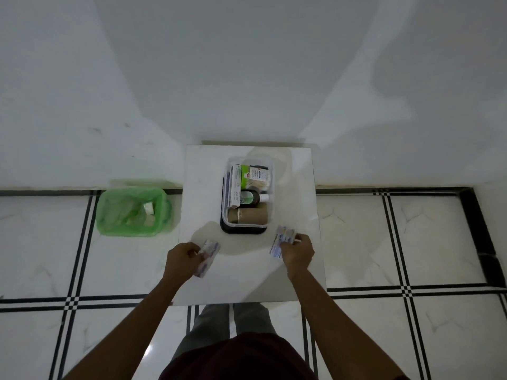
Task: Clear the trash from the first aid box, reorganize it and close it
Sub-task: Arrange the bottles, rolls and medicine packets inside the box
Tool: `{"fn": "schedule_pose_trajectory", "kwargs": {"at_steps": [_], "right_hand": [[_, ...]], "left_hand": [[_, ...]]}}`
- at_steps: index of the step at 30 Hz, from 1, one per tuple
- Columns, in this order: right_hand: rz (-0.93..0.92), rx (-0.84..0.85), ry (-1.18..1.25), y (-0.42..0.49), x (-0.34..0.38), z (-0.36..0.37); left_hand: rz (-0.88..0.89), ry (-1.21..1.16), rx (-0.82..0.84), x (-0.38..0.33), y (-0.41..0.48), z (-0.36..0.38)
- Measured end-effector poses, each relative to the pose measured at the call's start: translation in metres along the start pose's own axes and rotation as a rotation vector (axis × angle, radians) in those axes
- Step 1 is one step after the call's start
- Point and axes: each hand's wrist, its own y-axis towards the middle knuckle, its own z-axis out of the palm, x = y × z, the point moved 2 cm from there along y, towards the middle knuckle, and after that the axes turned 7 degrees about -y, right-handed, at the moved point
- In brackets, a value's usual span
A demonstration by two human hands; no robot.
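1. Currently: reorganize step, by my read. First aid box (270, 215) sits open mid-counter (203, 171), already holding cartons, a bottle, a brown roll.
2. Left hand (182, 259): clenched on a small packet (210, 250), low over counter's near-left part, arm reaching fwd.
3. Right hand (297, 252): pinching flat packets (285, 234) just beside box's near-right corner.
4. Bin w/ green liner (134, 211): on floor, left of counter, scraps inside.
5. Next: likely sort packets — keep into box, trash to bin; lid not identifiable.
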Motion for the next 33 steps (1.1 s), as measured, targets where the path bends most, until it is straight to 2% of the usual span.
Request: {"fn": "schedule_pose_trajectory", "kwargs": {"at_steps": [3, 6, 9, 14, 17, 19, 23, 26, 29, 31, 33], "right_hand": [[0.001, -0.008, 0.064, -0.005, 0.010, -0.017], [-0.001, -0.019, 0.115, -0.008, 0.021, -0.033], [0.034, 0.022, 0.289, -0.009, 0.039, -0.045], [0.061, 0.248, 0.634, -0.023, 0.082, -0.055], [0.040, 0.302, 0.731, -0.034, 0.102, -0.058], [0.032, 0.329, 0.762, -0.039, 0.108, -0.058], [0.032, 0.354, 0.773, -0.043, 0.108, -0.053], [0.052, 0.343, 0.735, -0.042, 0.104, -0.049], [0.054, 0.339, 0.664, -0.035, 0.097, -0.047], [0.055, 0.332, 0.619, -0.030, 0.095, -0.046], [0.058, 0.320, 0.574, -0.024, 0.095, -0.042]], "left_hand": [[-0.041, -0.204, -0.059, -0.005, -0.010, -0.015], [-0.012, -0.305, -0.098, -0.021, -0.018, -0.028], [0.074, -0.298, -0.123, -0.046, -0.024, -0.040], [0.240, -0.331, -0.157, -0.104, -0.025, -0.057], [0.398, -0.122, -0.092, -0.136, -0.013, -0.055], [0.478, 0.040, -0.031, -0.153, 0.000, -0.044], [0.479, 0.307, 0.085, -0.177, 0.021, -0.015], [0.516, 0.432, 0.177, -0.175, 0.032, 0.003], [0.488, 0.536, 0.175, -0.167, 0.042, 0.012], [0.487, 0.469, 0.092, -0.163, 0.041, 0.011], [0.498, 0.213, -0.050, -0.153, 0.038, 0.003]]}}
